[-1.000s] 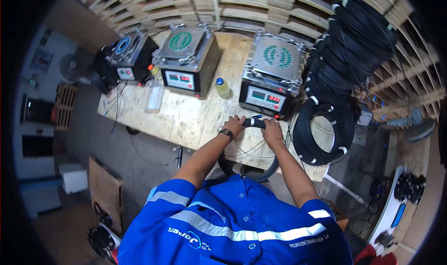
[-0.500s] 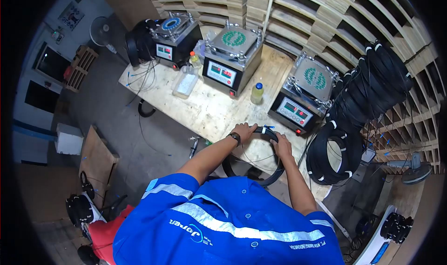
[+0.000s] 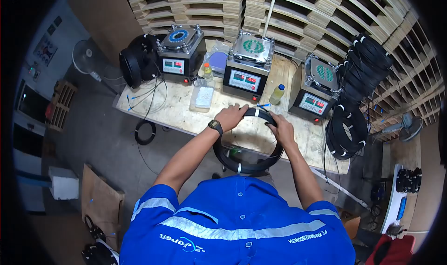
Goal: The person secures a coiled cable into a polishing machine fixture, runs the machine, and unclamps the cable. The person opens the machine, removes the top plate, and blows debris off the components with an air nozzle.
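Observation:
A black cable coil (image 3: 260, 165) hangs over the table's front edge in front of my body, bound with white ties. My left hand (image 3: 231, 117) is wrapped round its upper left part, with a watch on the wrist. At the upper right of the coil, my right hand (image 3: 283, 129) grips the same bundle, fingers curled over it. Between the hands, a white tie (image 3: 252, 112) crosses the coil's top. Just beyond it lie blue-capped cable ends (image 3: 264, 105). Both palms are hidden.
Three testing machines with red displays, left (image 3: 179, 55), middle (image 3: 247, 69) and right (image 3: 314, 90), stand on the wooden table (image 3: 174, 118). A bottle (image 3: 277, 95) and clear tub (image 3: 202, 98) sit among them. More coils (image 3: 347, 130) are piled at right; pallets (image 3: 195, 6) rise behind.
The camera view has shifted, with the machines now further right. The coil shows as a fuller ring, and both hands still hold its upper part.

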{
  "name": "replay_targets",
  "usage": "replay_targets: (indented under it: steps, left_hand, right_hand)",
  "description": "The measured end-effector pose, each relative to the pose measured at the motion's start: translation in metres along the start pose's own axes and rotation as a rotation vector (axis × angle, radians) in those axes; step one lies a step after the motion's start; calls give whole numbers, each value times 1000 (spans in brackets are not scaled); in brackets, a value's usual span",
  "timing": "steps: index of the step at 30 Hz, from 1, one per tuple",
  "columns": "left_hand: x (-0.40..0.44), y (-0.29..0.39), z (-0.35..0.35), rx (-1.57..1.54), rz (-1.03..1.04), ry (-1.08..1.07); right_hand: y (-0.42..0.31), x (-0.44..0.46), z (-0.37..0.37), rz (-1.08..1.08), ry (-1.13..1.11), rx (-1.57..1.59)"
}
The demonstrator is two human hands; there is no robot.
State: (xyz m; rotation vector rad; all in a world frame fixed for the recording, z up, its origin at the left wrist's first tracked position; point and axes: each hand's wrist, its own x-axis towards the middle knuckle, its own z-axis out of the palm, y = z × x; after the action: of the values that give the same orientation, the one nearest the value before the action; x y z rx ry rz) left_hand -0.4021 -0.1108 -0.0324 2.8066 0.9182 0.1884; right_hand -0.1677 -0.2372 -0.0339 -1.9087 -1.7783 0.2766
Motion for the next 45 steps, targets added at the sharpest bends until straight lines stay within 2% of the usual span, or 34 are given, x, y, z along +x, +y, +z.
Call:
replay_targets:
  steps: [4, 11, 14, 16, 17, 23, 27, 30, 33, 37, 43, 45]
  left_hand:
    - [30, -31, -53, 92, 139, 245]
    - [98, -56, -116, 179, 131, 366]
    - [136, -62, -119, 261, 108, 387]
    - [156, -65, -121, 253, 76, 345]
    - [167, -70, -122, 234, 40, 249]
    - [187, -119, -129, 192, 110, 228]
    - [203, -152, -128, 173, 155, 189]
    - [216, -175, -121, 66, 262, 240]
    - [231, -189, -114, 15, 263, 186]
    - [235, -198, -100, -142, 295, 271]
    - [241, -212, -78, -443, 240, 296]
    - [242, -213, -75, -458, 216, 282]
  right_hand:
    - [-28, 44, -22, -69, 201, -7]
    - [-30, 132, -52, -105, 365, 6]
    - [-13, 166, -54, -90, 421, 63]
    - [-1, 186, -51, -72, 429, 126]
    - [5, 197, -47, -63, 433, 180]
    - [5, 248, -24, -94, 467, 257]
    - [5, 271, -5, -94, 531, 179]
    - [2, 277, 0, -64, 543, 164]
    - [5, 290, 3, -76, 542, 132]
    - [2, 295, 3, 1, 449, 96]
    - [13, 312, 14, 91, 458, 217]
    - [11, 310, 15, 99, 484, 208]
